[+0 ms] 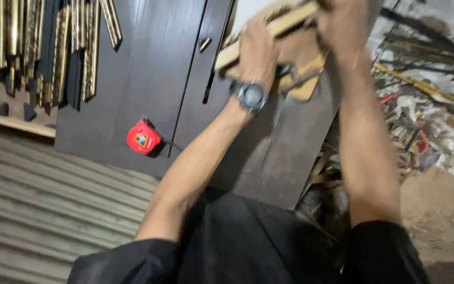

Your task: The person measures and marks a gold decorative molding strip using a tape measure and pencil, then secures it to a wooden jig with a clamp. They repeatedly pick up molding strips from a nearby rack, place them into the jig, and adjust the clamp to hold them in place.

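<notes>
Both our hands are up at the top edge of view, gripping a gold-ribbed frame piece [269,31] above the dark panels [148,79]. Left hand [258,50], watch [251,96] on its wrist, clamps the lower end; right hand [342,23] closes around the upper end. Red tape measure [143,137] lies on the panels.

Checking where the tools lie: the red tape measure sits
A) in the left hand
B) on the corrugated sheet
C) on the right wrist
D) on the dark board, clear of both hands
D: the red tape measure lies on the dark board, while both hands hold the wooden frame piece.
</notes>
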